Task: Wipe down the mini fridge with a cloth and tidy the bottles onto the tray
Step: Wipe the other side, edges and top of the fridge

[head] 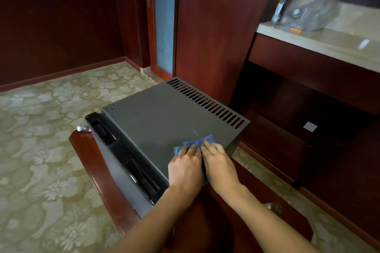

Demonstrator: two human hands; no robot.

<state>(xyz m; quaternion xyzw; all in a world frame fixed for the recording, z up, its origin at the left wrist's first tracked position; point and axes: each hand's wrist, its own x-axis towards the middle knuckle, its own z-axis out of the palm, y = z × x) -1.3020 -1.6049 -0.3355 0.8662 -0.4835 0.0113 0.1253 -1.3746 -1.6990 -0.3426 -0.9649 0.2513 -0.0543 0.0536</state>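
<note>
Head view puts my two hands side by side on top of the mini fridge, which sits on a dark red wooden tabletop. My left hand lies flat with its fingers straight and pressed down on the blue cloth; my right hand lies just beside it, fingers straight too, also pressing on the cloth. The cloth lies on the fridge's grey top panel near its right-hand edge, short of the row of vent slots along the far edge. Part of the cloth pokes out beyond my fingertips and a strip of it shows between the two wrists. On the fridge's left side the black door edge faces up towards me. Just left of the fridge, a small clear bottle lies on its side. Well to the right of the fridge, a bottle with a white cap stands on a pale counter, beside a crumpled plastic bag.
</note>
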